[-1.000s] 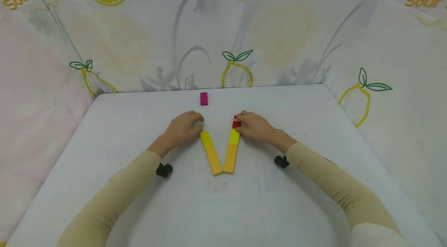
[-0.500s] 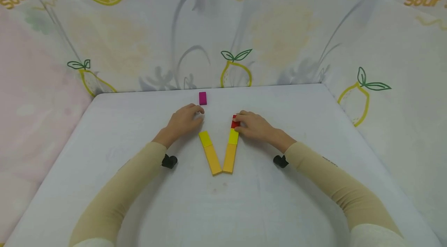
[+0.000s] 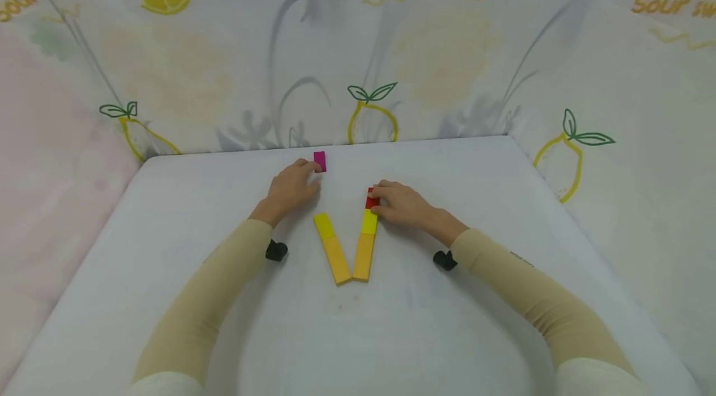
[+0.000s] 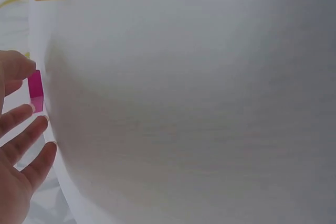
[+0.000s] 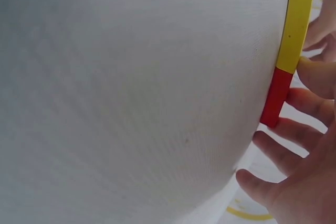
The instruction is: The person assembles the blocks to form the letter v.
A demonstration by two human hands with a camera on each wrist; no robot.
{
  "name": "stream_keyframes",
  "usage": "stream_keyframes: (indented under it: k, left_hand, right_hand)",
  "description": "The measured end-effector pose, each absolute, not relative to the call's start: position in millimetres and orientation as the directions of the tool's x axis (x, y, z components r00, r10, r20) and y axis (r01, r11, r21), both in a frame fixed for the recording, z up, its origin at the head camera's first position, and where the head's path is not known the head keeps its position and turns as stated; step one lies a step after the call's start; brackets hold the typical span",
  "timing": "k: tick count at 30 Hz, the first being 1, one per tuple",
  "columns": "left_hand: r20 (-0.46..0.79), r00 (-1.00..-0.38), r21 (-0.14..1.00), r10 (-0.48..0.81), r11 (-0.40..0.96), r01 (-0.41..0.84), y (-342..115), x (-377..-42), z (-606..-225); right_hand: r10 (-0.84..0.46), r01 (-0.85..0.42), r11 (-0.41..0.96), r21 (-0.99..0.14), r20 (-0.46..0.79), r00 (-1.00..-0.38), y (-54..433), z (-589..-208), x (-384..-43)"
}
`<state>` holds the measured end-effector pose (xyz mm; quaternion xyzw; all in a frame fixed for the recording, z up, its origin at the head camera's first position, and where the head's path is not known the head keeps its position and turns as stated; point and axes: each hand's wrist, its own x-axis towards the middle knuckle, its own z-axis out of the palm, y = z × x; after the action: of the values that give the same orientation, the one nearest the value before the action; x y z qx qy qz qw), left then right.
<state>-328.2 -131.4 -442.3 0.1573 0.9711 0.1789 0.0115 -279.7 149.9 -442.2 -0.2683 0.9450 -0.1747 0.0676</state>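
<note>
A magenta block (image 3: 319, 157) lies near the table's far edge. My left hand (image 3: 291, 187) is beside its near left corner, fingertips close to it; the left wrist view has the thumb and fingers spread around the block. With thumb and fingertips my right hand (image 3: 407, 205) holds a red block (image 5: 276, 97) flat on the table. That block sits end to end with a yellow block (image 3: 369, 222), which meets a longer orange block (image 3: 363, 257). Opposite, another yellow block (image 3: 323, 226) and orange block (image 3: 337, 261) form the left leg of a V.
A white cloth covers the table (image 3: 358, 346). Behind it hangs a backdrop printed with lemons (image 3: 373, 122). A black wrist-worn piece (image 3: 276, 251) hangs under the left sleeve, and a second black piece (image 3: 445, 260) under the right.
My left hand has moved away from the left yellow block, forward to the magenta block. My right hand stays at the red block. The whole view has shifted slightly.
</note>
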Motion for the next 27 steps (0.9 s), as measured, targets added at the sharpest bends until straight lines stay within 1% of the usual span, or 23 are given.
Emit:
stream_keyframes:
  k: [3, 7, 12, 17, 27]
  left_hand:
    - [0.03, -0.957, 0.356, 0.289, 0.891, 0.281, -131.8, -330.8, -443.4]
    - [0.024, -0.956, 0.353, 0.293, 0.892, 0.282, -130.4, -337.1, -441.6]
    - [0.016, -0.956, 0.327, 0.293, 0.902, 0.282, -131.8, -347.4, -441.8]
    - [0.02, -0.955, 0.34, 0.297, 0.896, 0.286, -128.1, -358.6, -443.1]
    - [0.006, -0.956, 0.34, 0.292, 0.899, 0.276, -126.3, -366.9, -439.9]
  right_hand:
    - [-0.533, -0.487, 0.795, -0.361, -0.032, -0.846, 149.5, -444.5, -279.5]
    - [-0.528, -0.486, 0.796, -0.361, -0.021, -0.849, 150.4, -445.2, -279.1]
    - [-0.54, -0.499, 0.78, -0.378, -0.003, -0.842, 149.0, -446.1, -279.5]
    - [-0.546, -0.507, 0.771, -0.386, 0.01, -0.838, 151.1, -445.9, -278.3]
    - [-0.554, -0.52, 0.762, -0.385, 0.026, -0.832, 151.3, -444.0, -278.8]
